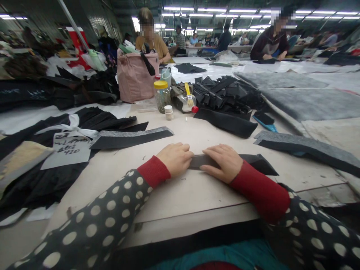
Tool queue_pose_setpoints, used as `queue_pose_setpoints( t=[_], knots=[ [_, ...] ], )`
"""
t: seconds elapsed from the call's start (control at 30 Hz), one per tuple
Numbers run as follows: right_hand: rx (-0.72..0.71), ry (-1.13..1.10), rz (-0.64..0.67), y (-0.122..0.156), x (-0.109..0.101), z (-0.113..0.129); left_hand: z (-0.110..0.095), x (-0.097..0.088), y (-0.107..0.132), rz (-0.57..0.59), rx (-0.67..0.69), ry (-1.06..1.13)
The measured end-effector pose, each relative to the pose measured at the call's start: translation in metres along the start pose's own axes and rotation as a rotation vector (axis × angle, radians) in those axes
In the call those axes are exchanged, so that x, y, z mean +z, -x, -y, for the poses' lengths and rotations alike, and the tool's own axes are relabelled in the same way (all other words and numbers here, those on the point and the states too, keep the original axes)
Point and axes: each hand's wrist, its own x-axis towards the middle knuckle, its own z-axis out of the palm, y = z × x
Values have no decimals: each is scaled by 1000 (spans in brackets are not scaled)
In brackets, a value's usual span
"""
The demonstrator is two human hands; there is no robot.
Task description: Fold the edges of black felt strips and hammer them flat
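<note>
1. The pale surface (213, 198) carries black fabric strips (225, 93) heaped far off, within easy reach
2. A grey-backed black strip (204, 161) lies near and central, squarely before the person
3. Left grip (176, 159) and right grip (222, 163) lie open, palm-down on it, pinching nothing, apparently pressing it flat

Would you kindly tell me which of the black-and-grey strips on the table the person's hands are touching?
The strip under the right hand, its end against the left hand. The left strip and right strip further off lie untouched.
</note>
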Motion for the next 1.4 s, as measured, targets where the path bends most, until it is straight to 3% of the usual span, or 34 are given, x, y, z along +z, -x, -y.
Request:
queue_pose_setpoints(
  t=[0.1,0.23,0.57,0.77,1.0,1.2,1.4],
  knots=[
    [-9,30,-1,17,-13,-20,-1,-1,0,-22,-3,41],
    [25,106,125,22,-25,-36,-2,-2,-1,-31,-12,51],
    [154,60,485,-25,-25,-42,-27,-1,-27,-4,-119,-25],
    [125,119,420,-28,-23,-42,-37,-2,-44,3,-118,-76],
    [27,54,375,-19,-18,-38,-34,5,-41,-41,-107,-74],
    [34,1,304,-11,-12,-34,-28,10,-41,-66,-50,-34],
    [31,46,331,-10,-11,-30,-25,12,-40,-49,-7,-1]
  ],
)
